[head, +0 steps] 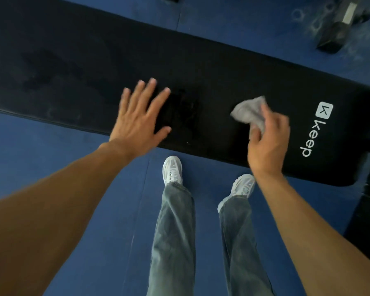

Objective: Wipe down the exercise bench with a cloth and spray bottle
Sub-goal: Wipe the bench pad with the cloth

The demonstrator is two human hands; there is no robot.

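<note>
A long black padded exercise bench [83,60] runs from upper left to right, with a white "keep" logo at its right end. My left hand [140,117] is spread flat with straight fingers over the bench's near edge, around the middle. My right hand [267,142] grips a crumpled grey cloth [249,113] over the bench pad, just left of the logo. A darker patch lies on the pad between my hands. No spray bottle is in view.
Blue floor mats [115,210] surround the bench. My legs in grey jeans and white shoes [172,170] stand close to the near edge. A black hex dumbbell [340,26] lies on the floor at the top right. A black bench frame part [367,210] shows at the right.
</note>
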